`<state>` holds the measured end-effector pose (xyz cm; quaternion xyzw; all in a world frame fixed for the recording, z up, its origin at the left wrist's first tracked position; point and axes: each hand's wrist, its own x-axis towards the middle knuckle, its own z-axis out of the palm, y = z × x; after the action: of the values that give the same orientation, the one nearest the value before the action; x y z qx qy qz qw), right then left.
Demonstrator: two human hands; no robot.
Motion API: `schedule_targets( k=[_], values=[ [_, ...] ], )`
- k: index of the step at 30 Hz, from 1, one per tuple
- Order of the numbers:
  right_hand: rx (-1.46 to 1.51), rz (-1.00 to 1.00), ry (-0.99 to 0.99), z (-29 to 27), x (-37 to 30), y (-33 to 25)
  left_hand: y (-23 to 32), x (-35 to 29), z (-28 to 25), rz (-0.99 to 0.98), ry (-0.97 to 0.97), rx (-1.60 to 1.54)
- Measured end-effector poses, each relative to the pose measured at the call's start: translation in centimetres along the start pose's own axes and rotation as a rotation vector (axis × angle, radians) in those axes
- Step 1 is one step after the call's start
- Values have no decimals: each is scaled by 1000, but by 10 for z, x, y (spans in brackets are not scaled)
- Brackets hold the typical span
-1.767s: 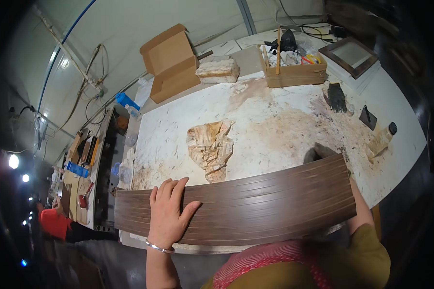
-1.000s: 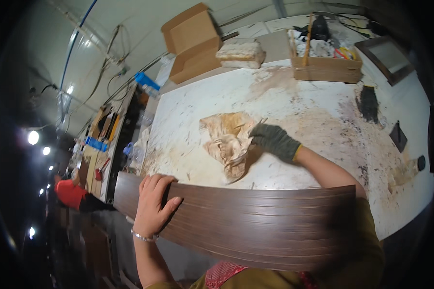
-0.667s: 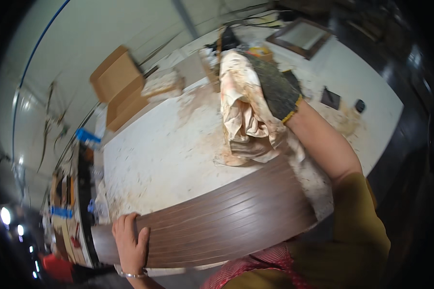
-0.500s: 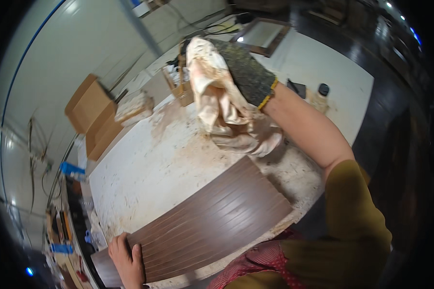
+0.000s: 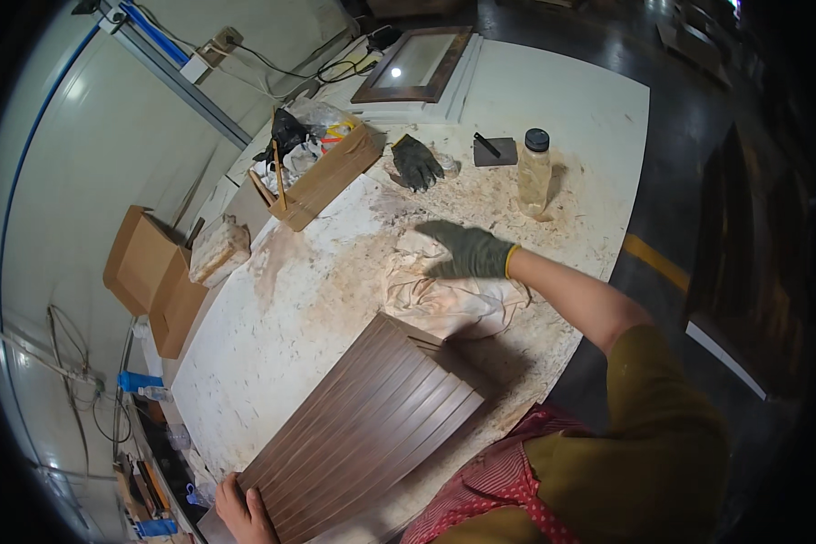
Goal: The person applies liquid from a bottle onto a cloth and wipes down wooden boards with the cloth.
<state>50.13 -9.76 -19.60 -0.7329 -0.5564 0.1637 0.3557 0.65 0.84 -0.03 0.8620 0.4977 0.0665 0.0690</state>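
Note:
A dark brown grooved wooden panel lies slantwise near me, its far right end raised off the table. My bare left hand grips its near left edge, thumb on the face. My right hand, in a dark green glove with a yellow cuff, is over a crumpled, stained white cloth beyond the panel. The glove's fingers and thumb are apart, slightly blurred. Whether they touch the cloth I cannot tell.
Dusty white table. Beyond the cloth are a spare glove, a black-capped bottle, and a grey pad. Far back lies a framed panel. Along the left stand a filled cardboard box, a stained sponge-like block, and an open carton.
The cloth, held up in my right hand before, now lies on the table, and that hand has lowered and opened. The panel's right end has risen and turned. My left hand stays on its edge.

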Motion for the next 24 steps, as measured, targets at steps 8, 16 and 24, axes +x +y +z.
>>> schedule_targets(
  k=[8, 16, 24],
  values=[
    [124, 61, -80, 10, -3, 36, -11, 2, 4, -36, -26, -42],
    [-112, -136, 436, 27, 3, 30, -12, -4, 4, -9, 26, 43],
    [-127, -4, 246, 33, -20, 43, 6, 5, -3, 4, -32, -36]
  ],
)
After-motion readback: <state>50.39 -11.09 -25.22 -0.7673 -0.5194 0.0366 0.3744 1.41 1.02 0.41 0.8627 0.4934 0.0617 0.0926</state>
